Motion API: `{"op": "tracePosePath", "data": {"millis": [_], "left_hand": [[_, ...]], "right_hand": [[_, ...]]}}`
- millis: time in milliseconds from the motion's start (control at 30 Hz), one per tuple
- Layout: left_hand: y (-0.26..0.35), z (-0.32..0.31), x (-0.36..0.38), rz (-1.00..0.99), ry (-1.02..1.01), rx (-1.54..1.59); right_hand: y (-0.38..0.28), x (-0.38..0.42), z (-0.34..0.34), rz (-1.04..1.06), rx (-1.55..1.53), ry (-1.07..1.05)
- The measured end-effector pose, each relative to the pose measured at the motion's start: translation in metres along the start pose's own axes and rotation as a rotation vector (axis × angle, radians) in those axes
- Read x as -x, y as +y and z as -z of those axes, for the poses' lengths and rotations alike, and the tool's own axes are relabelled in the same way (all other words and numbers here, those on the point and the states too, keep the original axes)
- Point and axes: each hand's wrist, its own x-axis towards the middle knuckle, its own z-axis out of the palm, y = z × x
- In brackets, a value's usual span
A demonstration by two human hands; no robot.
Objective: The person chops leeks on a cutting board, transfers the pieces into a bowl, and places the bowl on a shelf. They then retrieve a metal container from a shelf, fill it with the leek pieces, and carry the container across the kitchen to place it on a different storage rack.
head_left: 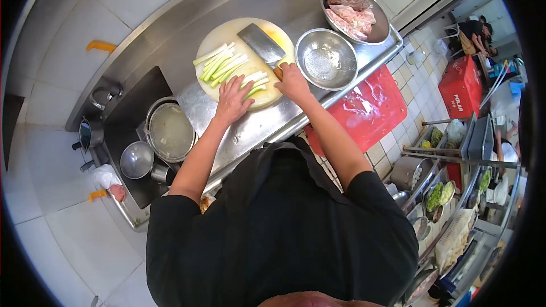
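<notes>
A round white cutting board (227,33) lies on the steel counter, with several pale green stalks that look like leek or scallion (218,67) on its left and middle part. My right hand (293,84) is closed around the wooden handle of a cleaver (261,43), whose wide blade lies flat over the board's upper right. My left hand (232,101) rests with fingers spread at the board's lower edge, its fingertips touching the cut stalks nearest me.
Right of the board stand a perforated steel bowl (326,59) and a bowl of raw meat (377,33). A sink (149,86) with a pot (170,133) and a small bowl (137,160) lies left. A red mat (369,108) covers floor tiles; shelves (438,153) stand right.
</notes>
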Motion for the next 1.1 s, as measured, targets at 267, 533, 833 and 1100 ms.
{"op": "tracePosePath", "data": {"millis": [267, 533, 833, 1100], "left_hand": [[-0.008, -0.012, -0.005, -0.010, 0.082, 0.081], [-0.012, -0.017, -0.015, 0.033, 0.096, 0.131], [0.013, -0.022, -0.019, 0.016, 0.045, 0.184], [0.011, -0.011, -0.022, -0.010, 0.066, 0.171]], "right_hand": [[-0.004, 0.033, 0.039, -0.186, -0.296, -0.111], [0.007, 0.110, 0.038, -0.182, -0.618, -0.206], [-0.001, 0.121, 0.058, -0.368, -0.766, -0.270], [0.003, 0.126, 0.049, -0.394, -0.776, -0.366]]}}
